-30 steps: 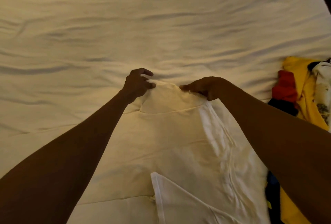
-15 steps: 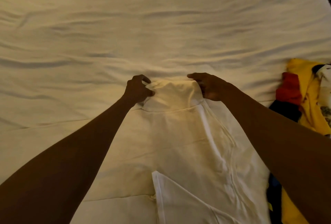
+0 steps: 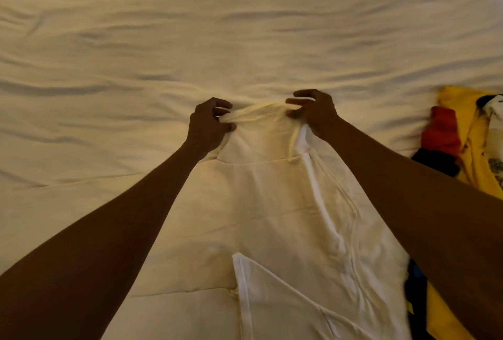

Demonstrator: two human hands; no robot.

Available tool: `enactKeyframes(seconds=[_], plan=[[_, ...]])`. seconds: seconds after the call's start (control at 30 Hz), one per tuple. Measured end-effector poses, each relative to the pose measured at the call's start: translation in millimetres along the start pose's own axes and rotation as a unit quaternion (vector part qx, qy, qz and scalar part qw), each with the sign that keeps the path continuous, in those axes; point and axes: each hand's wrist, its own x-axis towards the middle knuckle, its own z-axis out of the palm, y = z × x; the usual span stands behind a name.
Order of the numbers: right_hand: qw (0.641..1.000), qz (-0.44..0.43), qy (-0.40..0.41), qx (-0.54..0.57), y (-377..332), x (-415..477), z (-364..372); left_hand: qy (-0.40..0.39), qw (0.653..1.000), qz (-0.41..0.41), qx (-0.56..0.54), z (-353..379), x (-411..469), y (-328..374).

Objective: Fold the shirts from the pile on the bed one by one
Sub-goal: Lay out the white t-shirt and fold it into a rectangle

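Fingers on both hands are pinched onto the far edge of the white shirt. The bed is rumpled, and the shirt lies spread on it in front of the person, with the pile of coloured shirts just to its right. A second ago that edge lay flat. Now the left hand and right hand have raised it off the bed, so a fold back toward the person seems to be starting.

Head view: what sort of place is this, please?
Most likely a bedroom: a wrinkled cream bed sheet fills the view, a white shirt lies spread on it, and a pile of coloured clothes sits at the right edge.
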Motion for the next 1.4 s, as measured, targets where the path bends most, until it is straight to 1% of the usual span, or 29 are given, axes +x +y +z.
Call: enactKeyframes(seconds=[0.1,0.2,0.3,0.4,0.47,0.57,0.67,0.77,0.83,0.97,1.1,1.17,1.27,1.33,1.4], plan=[[0.999,-0.031,-0.007,0.031,2.5,-7.0,-2.4,0.046,0.998,0.031,0.023,-1.6,-8.3,-6.5],[0.998,-0.022,-0.006,0.061,2.2,-10.3,-5.4,0.075,0.994,0.06,0.056,-1.6,-17.9,-9.6],[0.998,-0.001,-0.031,0.052,-1.3,-16.5,-10.1,0.068,0.994,0.052,0.067,-4.6,-28.0,-2.8],[0.995,0.012,-0.081,0.059,-7.5,-35.7,-17.9,0.036,0.993,0.056,0.097,-12.7,-44.3,3.9],[0.994,-0.007,-0.106,0.028,-8.8,-55.9,-28.7,0.017,0.991,0.081,0.107,-20.3,-61.8,7.0],[0.989,-0.04,-0.127,-0.057,-2.4,-87.5,-49.9,-0.012,0.982,0.134,0.13,-30.3,-91.0,8.1],[0.979,-0.068,-0.128,-0.142,15.1,-122.9,-67.4,-0.036,0.974,0.169,0.149,-33.9,-125.3,3.1],[0.964,-0.088,-0.131,-0.216,44.4,-161.2,-78.5,-0.066,0.961,0.187,0.194,-29.2,-166.0,-6.7],[0.958,-0.072,-0.137,-0.24,69.2,-186.0,-82.8,-0.096,0.959,0.18,0.196,-23.9,-191.1,-15.7],[0.958,-0.038,-0.144,-0.246,116.7,-232.0,-87.7,-0.168,0.957,0.141,0.188,-8.6,-233.8,-25.9],[0.944,-0.014,-0.169,-0.281,154.0,-260.5,-87.6,-0.203,0.943,0.117,0.238,5.3,-261.7,-43.0],[0.935,-0.002,-0.185,-0.303,167.0,-265.8,-87.8,-0.225,0.93,0.1,0.274,9.8,-269.7,-47.3],[0.914,0.026,-0.231,-0.332,178.5,-267.0,-88.8,-0.264,0.907,0.081,0.319,17.0,-277.2,-44.4],[0.898,0.032,-0.253,-0.358,180.5,-265.2,-91.0,-0.28,0.9,0.077,0.324,21.0,-279.6,-43.5],[0.892,0.034,-0.263,-0.367,178.6,-263.4,-95.0,-0.296,0.896,0.076,0.321,22.4,-281.2,-39.7]])
